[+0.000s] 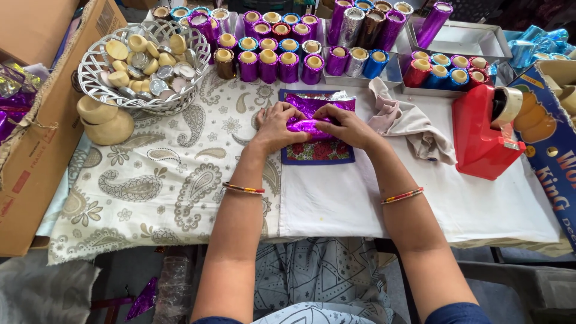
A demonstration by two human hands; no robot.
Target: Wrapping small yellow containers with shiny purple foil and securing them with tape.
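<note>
Two bare hands meet at the middle of a cloth-covered counter (336, 204), pressing a shiny purple foil-wrapped roll (309, 127) between them. The left hand (277, 126) clasps one end, its fingers (287, 111) curled closed over the foil; the right hand (347, 125) clamps the other end the same way, thumb tucked against the roll. The roll lies on a loose sheet of purple foil (318, 102), which rests on a small floral cloth square with a dark blue border (317, 153), just in front of the person. Whether the foil is fully closed around the roll cannot be told, since the fingers cover its ends.

Beyond the hands, rows of short foil-wrapped cylinders in purple, blue, red and silver (270, 57), each with a pale wax-coloured top, stand along the far side of the counter, some in shallow grey trays (393, 75). A white woven basket (96, 81) at far left holds bare cream-coloured discs and silver caps, with two rounded cream-coloured clay pots (107, 120) just beside it. A crumpled beige rag (414, 123) lies right of the hands, and a red tape dispenser (480, 135) sits near the right edge. Brown cardboard boxes (36, 150) flank the counter on the left.
</note>
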